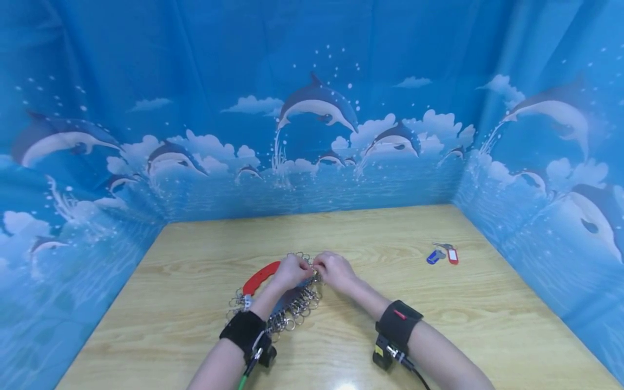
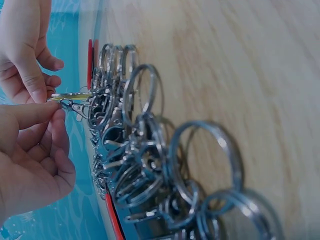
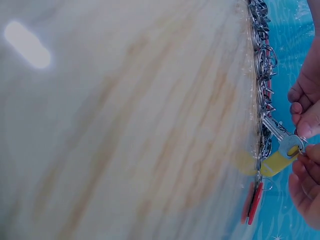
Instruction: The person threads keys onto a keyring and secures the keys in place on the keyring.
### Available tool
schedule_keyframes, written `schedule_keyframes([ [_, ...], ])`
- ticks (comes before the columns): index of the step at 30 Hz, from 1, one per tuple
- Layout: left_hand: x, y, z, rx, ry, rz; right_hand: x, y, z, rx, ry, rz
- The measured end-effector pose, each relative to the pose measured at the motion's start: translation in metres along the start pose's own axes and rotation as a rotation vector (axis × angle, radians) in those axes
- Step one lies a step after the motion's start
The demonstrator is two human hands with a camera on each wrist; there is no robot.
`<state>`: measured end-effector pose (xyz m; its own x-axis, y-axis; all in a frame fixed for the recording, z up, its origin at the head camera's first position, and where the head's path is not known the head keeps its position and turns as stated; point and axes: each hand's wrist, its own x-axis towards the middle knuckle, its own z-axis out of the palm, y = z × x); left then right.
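My left hand (image 1: 293, 271) and right hand (image 1: 335, 269) meet fingertip to fingertip at the right end of a red-handled key rack (image 1: 260, 277). Both hands pinch at the small ring (image 3: 301, 145) of a silver key (image 3: 280, 135), which carries a yellow key tag (image 3: 280, 162). In the left wrist view the yellow tag shows edge-on beside a metal clasp (image 2: 76, 107), right at the fingertips. Shiny clasps and split rings (image 2: 210, 150) line the rack's edge in a dense row. My fingers cover part of the ring.
Farther right on the wooden table (image 1: 390, 238) lie keys with a blue tag (image 1: 432, 257) and a red tag (image 1: 453, 256). A blue curtain with dolphins (image 1: 317, 105) stands behind the table and along both sides.
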<state>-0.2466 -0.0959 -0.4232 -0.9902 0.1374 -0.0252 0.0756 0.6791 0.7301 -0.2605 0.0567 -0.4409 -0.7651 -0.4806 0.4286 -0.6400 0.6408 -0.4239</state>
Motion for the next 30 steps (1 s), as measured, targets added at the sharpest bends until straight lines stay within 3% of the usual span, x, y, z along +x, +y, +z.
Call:
schedule_keyframes([
  [7, 0.0009, -0.0028, 0.0035, 0.08, 0.048, 0.119, 0.0002, 0.0008, -0.0012, 0.013, -0.025, 0.045],
  [12, 0.0019, -0.0045, 0.0075, 0.111, 0.07, 0.148, -0.0004, 0.0015, -0.0018, 0.041, -0.055, 0.077],
  [17, 0.0036, -0.0055, 0.007, 0.124, 0.069, 0.12, 0.0, 0.0026, -0.0017, 0.027, -0.042, 0.045],
  [25, 0.0004, -0.0047, 0.0006, -0.017, -0.036, 0.045, -0.0007, 0.0043, 0.0028, -0.042, 0.008, -0.107],
  [30, -0.0023, -0.0019, 0.0, -0.018, -0.032, 0.041, -0.0015, 0.0046, 0.0061, -0.065, 0.025, -0.139],
])
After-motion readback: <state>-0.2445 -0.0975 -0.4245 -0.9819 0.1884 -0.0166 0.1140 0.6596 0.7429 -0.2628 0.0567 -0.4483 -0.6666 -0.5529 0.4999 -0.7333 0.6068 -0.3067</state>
